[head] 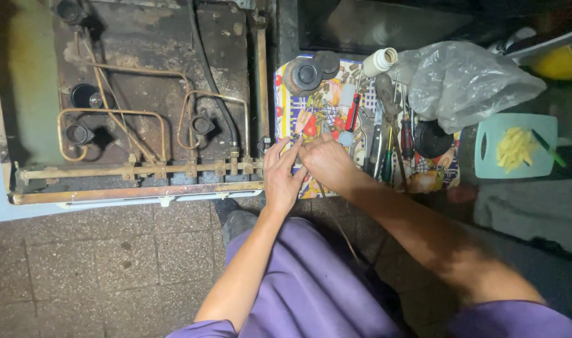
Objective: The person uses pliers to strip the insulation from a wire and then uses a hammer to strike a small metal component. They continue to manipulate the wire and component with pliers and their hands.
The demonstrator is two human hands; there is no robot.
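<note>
tiled floor carries an opened stove (135,119) and patterned cloth (311,116) – both hands pinch a small part at the cloth's near-left edge, left hand (281,177) beside right hand (325,161), fingertips meeting.

The cloth (298,112) under the tools carries a bright fruit print — red, yellow, blue on white. A pale green board (489,147) holds yellow strips (514,148). One screwdriver (352,112) has a red handle — the trousers (311,288) are purple.

Two bare hands were there, left hand (281,178) and right hand (323,161), beside one opened stove (135,112), one plastic bag (464,78), one cutting board (486,147).
</note>
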